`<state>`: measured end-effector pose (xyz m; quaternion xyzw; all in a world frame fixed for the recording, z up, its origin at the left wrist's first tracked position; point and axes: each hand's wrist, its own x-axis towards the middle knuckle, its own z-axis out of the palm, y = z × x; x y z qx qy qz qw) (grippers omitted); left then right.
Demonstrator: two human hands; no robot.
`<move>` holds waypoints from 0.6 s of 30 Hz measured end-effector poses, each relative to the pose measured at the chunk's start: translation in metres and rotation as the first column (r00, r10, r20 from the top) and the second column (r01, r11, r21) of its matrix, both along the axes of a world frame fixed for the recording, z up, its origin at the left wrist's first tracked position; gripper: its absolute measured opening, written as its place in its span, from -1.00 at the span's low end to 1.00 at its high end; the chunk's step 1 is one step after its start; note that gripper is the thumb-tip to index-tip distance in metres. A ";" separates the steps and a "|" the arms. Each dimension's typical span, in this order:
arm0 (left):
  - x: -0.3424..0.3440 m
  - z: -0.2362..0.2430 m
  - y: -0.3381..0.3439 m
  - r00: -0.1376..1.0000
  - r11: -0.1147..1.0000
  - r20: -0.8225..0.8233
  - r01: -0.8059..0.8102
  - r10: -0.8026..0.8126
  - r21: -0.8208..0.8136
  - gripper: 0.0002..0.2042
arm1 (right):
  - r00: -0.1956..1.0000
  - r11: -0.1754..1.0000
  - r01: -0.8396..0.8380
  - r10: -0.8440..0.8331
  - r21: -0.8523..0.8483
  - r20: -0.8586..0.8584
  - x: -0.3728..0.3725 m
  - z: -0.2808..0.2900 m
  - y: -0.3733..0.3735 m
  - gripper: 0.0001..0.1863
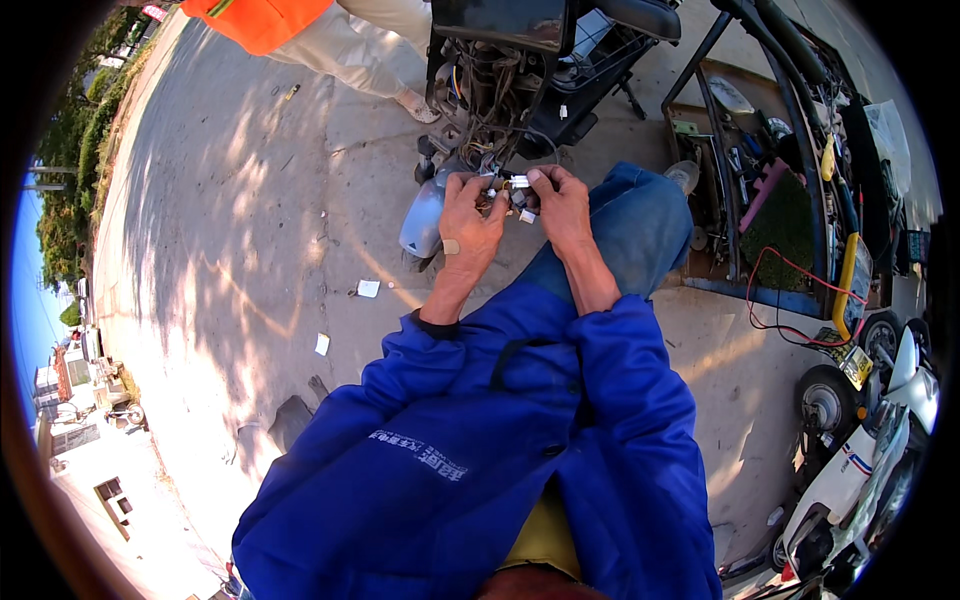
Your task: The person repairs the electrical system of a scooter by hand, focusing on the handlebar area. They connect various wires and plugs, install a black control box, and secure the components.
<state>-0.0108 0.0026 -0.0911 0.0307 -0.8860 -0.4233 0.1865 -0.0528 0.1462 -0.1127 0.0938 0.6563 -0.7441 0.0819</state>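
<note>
In front of the scooter, both my hands are at a bundle of loose wires (490,150) that hangs from its opened front. My left hand (472,218) is closed, thumb and fingers pinching thin wires by a plug. My right hand (566,208) pinches a white wire connector (519,182) from the other side, its thumb and forefinger at the connector's end. A second white connector (527,215) dangles just below, between the hands. The exact grip on the wires is partly hidden by my fingers. Beside my left hand is the scooter's smooth grey-blue front fender (424,218).
The black scooter body (510,70) stands ahead. A person in an orange vest (262,22) is at the far left. On the right are a tool cart (712,270) with red cable (752,300) and parked scooters (840,470). Paper scraps (368,289) lie on the pavement.
</note>
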 end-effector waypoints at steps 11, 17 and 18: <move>-0.001 0.001 0.000 1.000 1.000 0.012 -0.008 0.008 0.010 -0.80 | 0.999 0.995 -0.048 0.046 -0.087 -0.028 0.001 0.001 0.002 -0.79; 0.003 0.005 0.003 0.999 0.992 0.039 -0.016 0.011 0.127 -0.80 | 1.000 0.992 -0.019 0.019 -0.126 0.000 0.001 0.002 0.001 -0.70; 0.002 0.003 0.001 0.999 0.989 0.041 -0.015 0.009 0.147 -0.80 | 1.000 0.990 -0.013 0.013 -0.140 -0.003 0.001 0.002 0.000 -0.65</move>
